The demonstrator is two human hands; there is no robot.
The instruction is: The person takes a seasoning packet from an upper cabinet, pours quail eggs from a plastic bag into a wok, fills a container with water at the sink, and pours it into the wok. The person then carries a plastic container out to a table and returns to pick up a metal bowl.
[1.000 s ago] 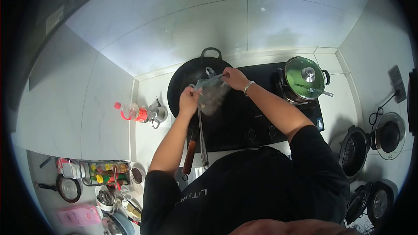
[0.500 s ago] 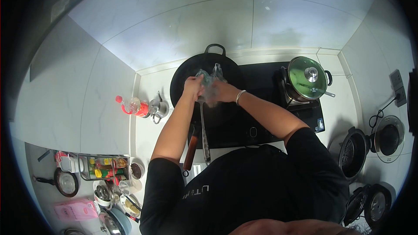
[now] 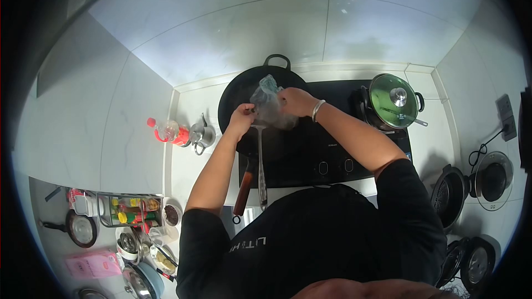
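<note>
A thin, see-through plastic bag (image 3: 267, 95) is held above the black wok (image 3: 231, 91). My left hand (image 3: 241, 120) has its fingers closed at the bag's lower left side. On the other side, my right hand (image 3: 298, 102), with a bangle at the wrist, grips the bag; its fingertips are partly hidden. What the bag contains is blurred. Under the hands, a metal spatula (image 3: 261, 160) rests in the wok with its handle pointing toward me. Beside it lies the wok's wooden handle (image 3: 244, 189).
A lidded pot (image 3: 382, 108) stands at the right of the black cooktop (image 3: 343, 133). To the left are a red-labelled bottle (image 3: 176, 134) and a metal oil pot (image 3: 202, 134). A rack of condiments (image 3: 133, 210) is at lower left, an air-fryer-like black basket (image 3: 450, 196) at right.
My hands have moved apart, the right one going up and to the right. The bag is lifted and stretched more upright between them.
</note>
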